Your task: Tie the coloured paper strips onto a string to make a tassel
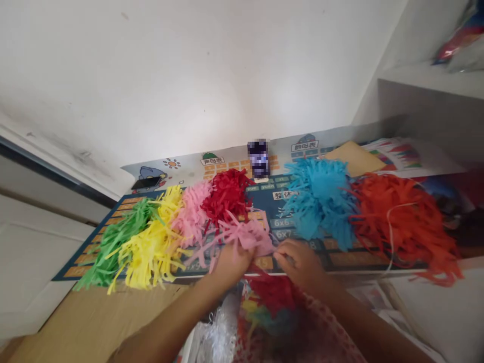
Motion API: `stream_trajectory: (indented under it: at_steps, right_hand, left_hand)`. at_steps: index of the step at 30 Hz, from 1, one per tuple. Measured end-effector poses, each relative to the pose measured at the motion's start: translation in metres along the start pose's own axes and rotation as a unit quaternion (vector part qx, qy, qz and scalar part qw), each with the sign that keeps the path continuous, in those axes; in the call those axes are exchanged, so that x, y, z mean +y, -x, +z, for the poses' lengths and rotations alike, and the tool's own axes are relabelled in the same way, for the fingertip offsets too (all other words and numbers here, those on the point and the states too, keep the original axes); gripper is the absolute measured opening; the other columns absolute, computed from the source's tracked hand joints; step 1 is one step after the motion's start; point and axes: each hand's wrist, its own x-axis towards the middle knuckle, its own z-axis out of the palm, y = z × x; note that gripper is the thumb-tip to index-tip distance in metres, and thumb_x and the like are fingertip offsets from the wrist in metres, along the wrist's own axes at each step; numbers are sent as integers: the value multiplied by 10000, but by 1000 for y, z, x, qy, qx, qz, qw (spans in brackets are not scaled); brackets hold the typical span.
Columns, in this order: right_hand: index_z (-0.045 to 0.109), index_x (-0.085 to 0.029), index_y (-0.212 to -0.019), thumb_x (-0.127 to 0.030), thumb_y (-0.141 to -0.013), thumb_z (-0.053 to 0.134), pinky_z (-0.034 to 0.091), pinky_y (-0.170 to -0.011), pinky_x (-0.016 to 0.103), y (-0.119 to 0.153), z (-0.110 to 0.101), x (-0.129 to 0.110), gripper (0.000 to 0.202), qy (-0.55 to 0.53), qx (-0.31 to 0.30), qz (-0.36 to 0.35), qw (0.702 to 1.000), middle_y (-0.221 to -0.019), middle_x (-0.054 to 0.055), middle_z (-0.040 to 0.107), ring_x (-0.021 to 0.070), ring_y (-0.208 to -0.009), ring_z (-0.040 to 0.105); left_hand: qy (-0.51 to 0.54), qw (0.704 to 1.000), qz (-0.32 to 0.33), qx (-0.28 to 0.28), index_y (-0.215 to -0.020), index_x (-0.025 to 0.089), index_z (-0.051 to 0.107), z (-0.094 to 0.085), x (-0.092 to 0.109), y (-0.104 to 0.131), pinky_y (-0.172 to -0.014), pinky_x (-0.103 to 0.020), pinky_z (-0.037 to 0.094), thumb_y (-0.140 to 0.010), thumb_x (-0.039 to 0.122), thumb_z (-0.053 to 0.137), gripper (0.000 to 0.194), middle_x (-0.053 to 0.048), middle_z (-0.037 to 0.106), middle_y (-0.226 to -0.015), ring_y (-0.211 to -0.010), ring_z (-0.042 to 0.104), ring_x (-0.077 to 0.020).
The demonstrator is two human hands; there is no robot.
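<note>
A piece of pink fringed tissue paper (251, 234) lies across the near edge of the desk, its cut strips pointing left. My left hand (235, 263) is closed on its lower side, with fingers partly covered by the strips. At the right end of the paper, my right hand (302, 262) has thumb and fingers pinched together on its edge. Just beyond the hands are a red fringed bundle (229, 194) and a pink fringed bundle (192, 209). Some red paper (274, 292) shows below my hands, in or over my lap; motion blurs it.
Green (124, 234), yellow (161, 242), blue (319, 196) and orange-red (404, 222) fringed bundles line the printed desk mat (282, 212). A phone (259, 159) leans at the back wall; a dark phone (146, 183) lies back left. Papers (397, 151) and a tan sheet (355, 157) lie back right.
</note>
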Motion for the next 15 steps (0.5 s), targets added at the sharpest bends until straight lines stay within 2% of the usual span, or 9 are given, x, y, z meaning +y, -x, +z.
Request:
stream_trajectory:
  at_steps: [2,4,8,12,15]
  right_hand:
    - [612,-200,-761,-172,-905,513,467,-705,291,2,2,-5,177,-36,-15,-24,999,-771,33,670,166,-757,612]
    - [633,-197,-840,-158,-906,518,479,-780,299,3,5,-11,138,-71,-42,-64,995,-860,39,693,169,-843,620]
    - [653,-197,-918,-160,-896,539,493,-857,316,5,19,-22,122,-94,-114,-105,983,-970,53,697,176,-931,617]
    - [647,-201,-1088,-167,-899,515,497,-939,355,5,34,-20,233,-79,-110,-82,987,-1118,83,672,195,-1055,603]
    - [577,-175,-1223,-141,-907,439,457,-1024,405,-4,44,-17,346,-38,-99,-68,992,-1258,117,623,213,-1174,562]
  left_hand:
    - [19,1000,-15,13,-1074,181,632,18,5,5,-873,-379,492,-892,113,448,267,-113,706,-1023,-975,640,-253]
    - [28,998,-48,21,-1009,177,642,25,8,9,-894,-407,482,-884,138,474,214,-118,693,-1004,-999,615,-272]
    - [28,988,-148,21,-950,190,672,22,10,15,-856,-454,458,-845,176,543,166,-134,654,-1021,-983,584,-306]
    - [36,973,-219,63,-943,272,723,20,8,22,-936,-522,380,-863,223,551,196,-117,641,-1149,-1103,537,-340]
    - [81,966,-228,88,-953,280,741,23,7,25,-911,-460,395,-869,267,560,200,-103,651,-1181,-1094,551,-314]
